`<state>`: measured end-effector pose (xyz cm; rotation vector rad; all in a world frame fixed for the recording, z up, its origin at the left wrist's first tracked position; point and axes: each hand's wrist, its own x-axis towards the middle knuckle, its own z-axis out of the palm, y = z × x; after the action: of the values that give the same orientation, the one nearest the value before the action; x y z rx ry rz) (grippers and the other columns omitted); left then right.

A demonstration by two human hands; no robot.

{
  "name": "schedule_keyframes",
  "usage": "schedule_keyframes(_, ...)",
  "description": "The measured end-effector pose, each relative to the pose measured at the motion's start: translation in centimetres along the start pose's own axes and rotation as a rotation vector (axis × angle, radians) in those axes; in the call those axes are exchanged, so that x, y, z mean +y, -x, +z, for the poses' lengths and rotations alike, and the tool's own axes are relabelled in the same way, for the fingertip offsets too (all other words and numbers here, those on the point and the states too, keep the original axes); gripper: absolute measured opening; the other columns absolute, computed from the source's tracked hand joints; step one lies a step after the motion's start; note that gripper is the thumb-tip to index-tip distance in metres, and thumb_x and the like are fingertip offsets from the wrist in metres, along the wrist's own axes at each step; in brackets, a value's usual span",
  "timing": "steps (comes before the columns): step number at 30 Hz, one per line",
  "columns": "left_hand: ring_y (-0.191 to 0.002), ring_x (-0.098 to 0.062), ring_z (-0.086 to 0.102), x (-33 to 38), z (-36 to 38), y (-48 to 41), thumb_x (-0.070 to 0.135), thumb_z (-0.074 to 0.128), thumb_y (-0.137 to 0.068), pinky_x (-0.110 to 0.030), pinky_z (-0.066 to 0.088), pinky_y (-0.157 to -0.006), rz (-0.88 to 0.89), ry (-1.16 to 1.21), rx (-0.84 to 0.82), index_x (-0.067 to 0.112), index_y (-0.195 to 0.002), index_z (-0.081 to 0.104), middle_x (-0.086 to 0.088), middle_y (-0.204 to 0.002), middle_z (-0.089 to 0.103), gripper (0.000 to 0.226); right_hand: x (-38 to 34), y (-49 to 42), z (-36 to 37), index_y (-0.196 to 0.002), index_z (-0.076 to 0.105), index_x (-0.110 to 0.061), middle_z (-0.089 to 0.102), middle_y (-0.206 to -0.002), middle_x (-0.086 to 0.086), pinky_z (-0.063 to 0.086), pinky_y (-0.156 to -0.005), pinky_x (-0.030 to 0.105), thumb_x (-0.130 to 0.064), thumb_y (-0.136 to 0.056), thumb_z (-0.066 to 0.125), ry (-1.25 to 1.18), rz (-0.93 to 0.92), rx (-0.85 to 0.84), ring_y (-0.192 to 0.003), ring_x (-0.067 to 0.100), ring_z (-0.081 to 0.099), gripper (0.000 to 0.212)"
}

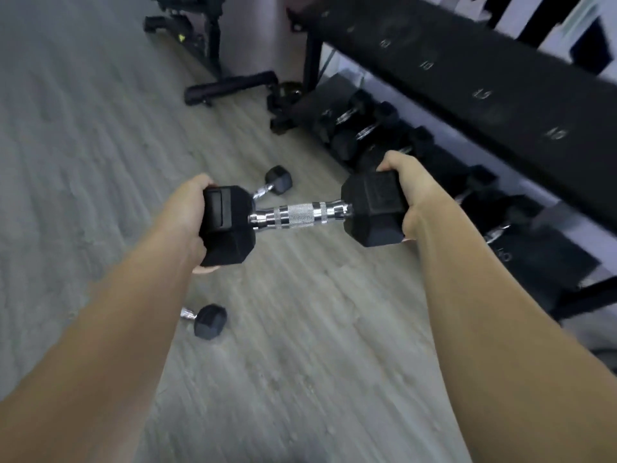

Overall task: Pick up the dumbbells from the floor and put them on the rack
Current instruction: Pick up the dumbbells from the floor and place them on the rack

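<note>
Grey wood-grain floor (317, 362), frame blurred toward the edges. Far left and top: black frame of a weight bench (213, 55), its foot bar lying across the floor near the wall. Left hand (190, 215) wrapped around the outer face of the left hex head of a black dumbbell (300, 215), fingers curled over the top edge and thumb tip showing under the bottom edge, so the hand is closed on the head, not on the handle. The dumbbell is held level in the air, above the floor, chrome knurled handle bare between the two heads. Two smaller hex dumbbells lie on the floor: one near dumbbell (208, 320) below the left hand, partly hidden by the left forearm, only one head and a stub of handle showing; one far dumbbell (277, 181) beyond the held one, its second head hidden behind the held weight. Right hand (407, 192) clamped over the outer face of the right hex head, fingers hooked over the top, thumb below. Right of that stands the black dumbbell rack (467, 78): the upper shelf carries pale number markings, too blurred to read with certainty; the lower shelf holds a row of black hex dumbbells (364, 132) with chrome handles, just beyond the right hand.
</note>
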<state>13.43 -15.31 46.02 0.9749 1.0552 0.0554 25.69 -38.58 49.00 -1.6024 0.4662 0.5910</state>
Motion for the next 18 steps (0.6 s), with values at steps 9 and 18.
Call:
schedule_keyframes(9,-0.08,-0.025,0.073,12.3,20.1,15.5,0.041,0.065,-0.061,-0.049,0.057,-0.076,-0.097,0.067,-0.083,0.023,-0.08,0.074,-0.001,-0.086,0.075,0.027,-26.6,7.6,-15.2,-0.054,0.052,-0.02,0.059,-0.056,0.001,0.053,-0.052,0.032,-0.026,-0.064,0.061,0.06,-0.131,0.036,-0.042,0.021,0.057,0.016)
schedule_keyframes(18,-0.086,-0.021,0.071,16.9,37.6,15.9,0.043,0.065,-0.057,-0.036,0.054,-0.068,-0.176,0.093,-0.25,0.029,-0.078,0.066,0.006,-0.085,0.071,0.026,-42.1,3.7,-24.8,-0.054,0.052,-0.02,0.059,-0.055,0.001,0.054,-0.053,0.032,-0.023,-0.064,0.061,0.185,-0.24,0.204,-0.043,0.021,0.058,0.014)
